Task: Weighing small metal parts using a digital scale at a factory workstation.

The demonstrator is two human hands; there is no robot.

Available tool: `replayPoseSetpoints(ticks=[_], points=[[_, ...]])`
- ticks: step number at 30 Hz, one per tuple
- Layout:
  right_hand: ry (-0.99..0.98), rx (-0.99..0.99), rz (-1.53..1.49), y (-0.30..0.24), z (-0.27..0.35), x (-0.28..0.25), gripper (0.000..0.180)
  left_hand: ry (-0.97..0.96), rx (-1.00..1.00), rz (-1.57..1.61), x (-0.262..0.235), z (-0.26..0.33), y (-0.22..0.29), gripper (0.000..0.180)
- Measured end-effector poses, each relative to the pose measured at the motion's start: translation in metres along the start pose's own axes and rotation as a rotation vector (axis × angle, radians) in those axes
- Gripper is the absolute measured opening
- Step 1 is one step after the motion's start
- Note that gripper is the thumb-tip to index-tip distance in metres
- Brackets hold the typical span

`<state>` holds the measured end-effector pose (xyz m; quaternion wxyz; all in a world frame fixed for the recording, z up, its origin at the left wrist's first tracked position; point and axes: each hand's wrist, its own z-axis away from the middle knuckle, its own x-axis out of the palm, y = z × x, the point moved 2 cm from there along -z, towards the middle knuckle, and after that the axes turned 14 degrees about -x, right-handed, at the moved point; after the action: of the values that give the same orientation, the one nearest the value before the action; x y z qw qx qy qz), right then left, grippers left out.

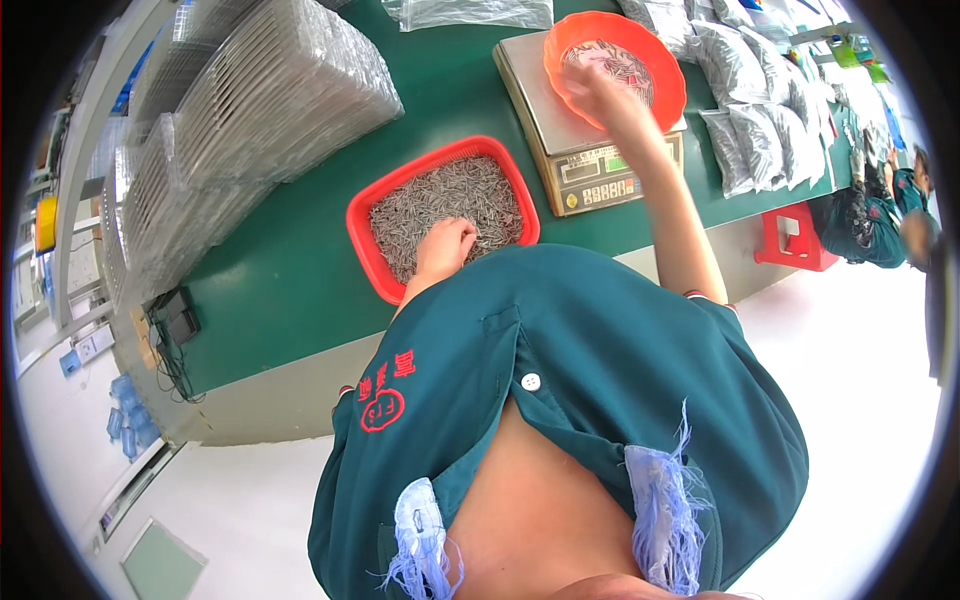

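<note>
Left hand [445, 248]: fingers curled down into the pile of small grey metal pins [450, 205] in the red tray [362, 240], touching them; can't tell if any are actually pinched. Right hand [592, 88]: fingers bunched over the pins in the orange bowl [668, 75], far right; whether they're clamped on anything, can't tell. Bowl sits on the grey scale [560, 140], display facing near. Red tray is just left of the scale, near edge of the green counter [290, 270]. Far left: stacks of clear plastic trays [270, 100] in wrap. Far right: row of clear bags of pins [755, 110]. Red stool [795, 238] on the floor beyond the counter's right end.
</note>
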<state>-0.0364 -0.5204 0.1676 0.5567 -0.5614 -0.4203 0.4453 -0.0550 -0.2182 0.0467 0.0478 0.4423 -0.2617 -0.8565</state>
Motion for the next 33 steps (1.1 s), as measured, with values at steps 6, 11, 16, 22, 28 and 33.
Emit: replayPoseSetpoints(ticks=[6, 11, 16, 22, 28, 33], points=[[-0.375, 0.374, -0.404, 0.050, 0.038, 0.094, 0.066, 0.290, -0.061, 0.267, -0.039, 0.003, 0.021, 0.014], [-0.267, 0.645, -0.816, 0.070, 0.049, 0.126, 0.051, 0.460, 0.071, 0.354, -0.060, 0.013, 0.051, 0.019], [-0.139, 0.644, -0.864, 0.069, 0.048, 0.113, 0.048, 0.440, -0.016, 0.381, -0.051, -0.003, 0.032, 0.020], [-0.055, 0.662, -0.978, 0.066, 0.047, 0.103, 0.046, 0.176, -0.031, -0.101, 0.006, -0.012, 0.010, 0.020], [-0.033, 0.692, -1.078, 0.065, 0.048, 0.099, 0.044, 0.219, -0.009, 0.004, -0.001, -0.008, 0.008, 0.012], [-0.077, 0.671, -1.152, 0.064, 0.046, 0.098, 0.045, 0.384, -0.047, 0.240, -0.026, -0.001, 0.017, 0.016]])
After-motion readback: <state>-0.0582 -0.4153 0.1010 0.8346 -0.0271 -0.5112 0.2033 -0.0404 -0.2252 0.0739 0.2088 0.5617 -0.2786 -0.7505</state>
